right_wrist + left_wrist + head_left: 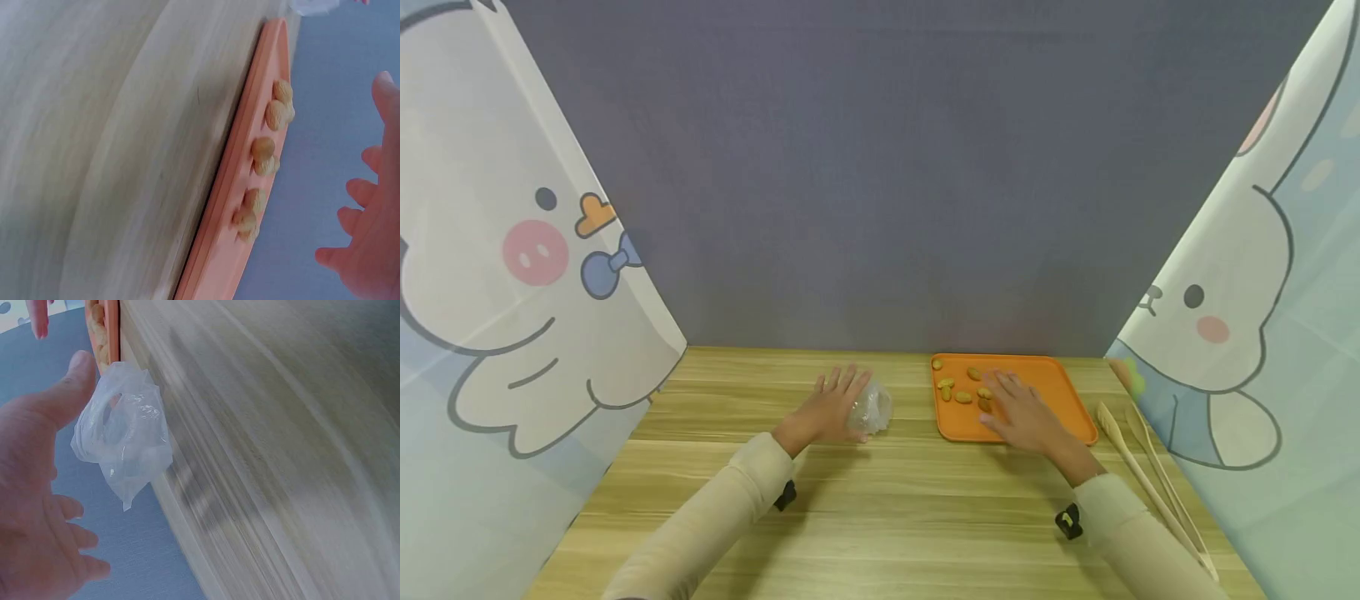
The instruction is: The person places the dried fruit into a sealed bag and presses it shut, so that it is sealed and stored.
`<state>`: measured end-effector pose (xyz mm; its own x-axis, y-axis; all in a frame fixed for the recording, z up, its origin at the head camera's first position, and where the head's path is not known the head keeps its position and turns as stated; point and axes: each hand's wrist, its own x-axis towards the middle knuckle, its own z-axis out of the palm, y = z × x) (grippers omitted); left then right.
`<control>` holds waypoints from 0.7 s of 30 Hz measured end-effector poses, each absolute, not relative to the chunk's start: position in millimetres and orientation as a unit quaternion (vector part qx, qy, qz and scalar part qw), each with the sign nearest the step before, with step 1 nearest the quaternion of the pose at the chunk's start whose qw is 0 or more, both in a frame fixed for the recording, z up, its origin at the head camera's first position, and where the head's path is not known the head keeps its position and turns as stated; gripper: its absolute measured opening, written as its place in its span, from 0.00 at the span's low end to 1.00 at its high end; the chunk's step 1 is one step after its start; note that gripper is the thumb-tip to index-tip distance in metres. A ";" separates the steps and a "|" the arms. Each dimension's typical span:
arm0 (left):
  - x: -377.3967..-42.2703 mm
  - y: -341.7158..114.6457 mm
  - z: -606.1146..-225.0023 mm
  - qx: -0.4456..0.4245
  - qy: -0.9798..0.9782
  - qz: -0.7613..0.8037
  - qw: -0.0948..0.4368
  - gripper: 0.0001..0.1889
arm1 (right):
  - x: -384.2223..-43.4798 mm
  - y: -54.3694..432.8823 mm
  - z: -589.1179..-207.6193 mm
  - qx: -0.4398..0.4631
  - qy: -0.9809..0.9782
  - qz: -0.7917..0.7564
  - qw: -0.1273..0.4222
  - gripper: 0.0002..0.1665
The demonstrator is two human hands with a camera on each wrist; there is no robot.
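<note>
My left hand (826, 414) hovers beside a crumpled clear plastic bag (874, 408), its fingers spread. In the left wrist view the thumb lies close to the bag (131, 431); whether they touch I cannot tell. An orange tray (1063, 406) stands to the right, with several unshelled peanuts (963, 397) scattered mostly over its left half. Above the tray is my right hand (1026, 418), fingers extended and holding nothing. The right wrist view has the peanuts (263, 149) in the tray, apart from that hand; in the head view the hand covers part of the tray.
Two long wooden utensils, one a pale spoon-like tool (1138, 467), lie along the table's right side. The wood-grain table (880, 517) meets a grey back panel (880, 183). Cartoon-printed side panels (512, 350) stand left and right.
</note>
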<state>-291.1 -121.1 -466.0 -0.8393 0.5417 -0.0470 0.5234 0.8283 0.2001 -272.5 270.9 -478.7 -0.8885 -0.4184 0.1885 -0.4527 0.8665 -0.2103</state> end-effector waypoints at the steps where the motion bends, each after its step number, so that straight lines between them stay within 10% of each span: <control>1: -291.8 -120.6 -465.7 0.283 0.953 0.097 0.050 0.61 | -271.7 273.7 -478.1 0.224 -0.964 0.125 0.070 0.46; 21: -313.7 -96.8 -484.5 0.294 0.946 0.132 0.037 0.66 | -239.3 335.4 -474.7 0.157 -0.962 0.171 0.143 0.42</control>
